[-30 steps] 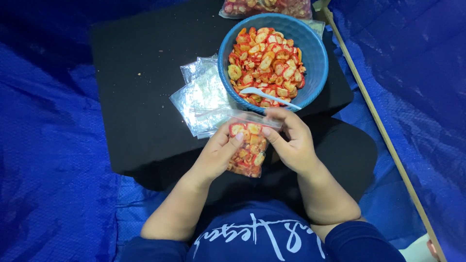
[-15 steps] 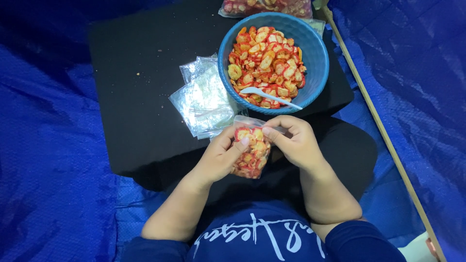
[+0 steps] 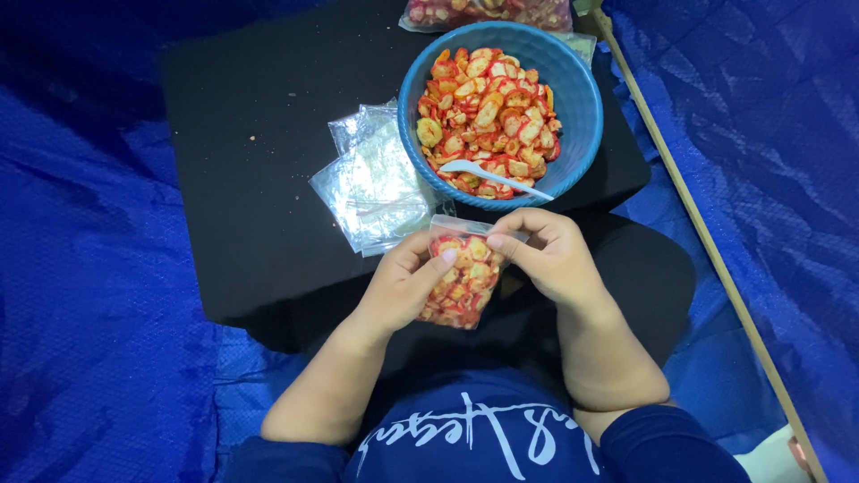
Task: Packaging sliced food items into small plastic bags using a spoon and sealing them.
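Observation:
Both hands hold a small clear plastic bag (image 3: 463, 279) filled with red and yellow sliced snacks, just in front of my chest. My left hand (image 3: 403, 284) grips its left side, thumb near the top edge. My right hand (image 3: 546, 255) pinches the bag's upper right rim. Right behind the bag stands a blue bowl (image 3: 577, 98) heaped with the same snack pieces, and a white plastic spoon (image 3: 494, 174) lies across its near side.
A pile of empty clear bags (image 3: 376, 183) lies left of the bowl on a black table (image 3: 259, 143). Another filled bag (image 3: 488, 11) sits behind the bowl. Blue tarp (image 3: 89, 268) surrounds the table. A wooden stick (image 3: 698, 233) runs along the right.
The hands have shifted their grip along the bag's top; the left thumb now sits nearer the rim and the right fingers pinch the upper edge. The bag stays in place.

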